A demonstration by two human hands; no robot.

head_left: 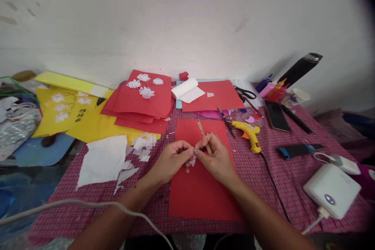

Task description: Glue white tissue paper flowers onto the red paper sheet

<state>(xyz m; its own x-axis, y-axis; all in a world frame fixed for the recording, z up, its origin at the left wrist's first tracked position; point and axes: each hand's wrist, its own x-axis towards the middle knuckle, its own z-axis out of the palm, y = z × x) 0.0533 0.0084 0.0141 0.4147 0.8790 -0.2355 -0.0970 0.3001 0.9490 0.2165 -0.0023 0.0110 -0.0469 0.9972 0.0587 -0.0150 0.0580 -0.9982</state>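
Observation:
My left hand (177, 158) is closed, its thumb and forefinger pinching a small piece of white tissue paper (192, 161). Fingertip to fingertip with it, my right hand (215, 157) pinches the same piece. A thin tan pencil-like stick (201, 128) also rests in my right hand, slanting up between the fingers. Both hands are over a red sheet of paper (202, 199). Most of the tissue piece is hidden by my fingers. Left of my hands lie a larger white tissue sheet (102, 160) and several cut white squares (144, 152).
White paper flowers (146, 92) sit on stacked red sheets (131, 105). A yellow glue gun (249, 133), its cord trailing forward, lies at right near scissors (246, 92), a phone (277, 115) and a white adapter box (332, 191). A pale cable (117, 205) crosses the front left.

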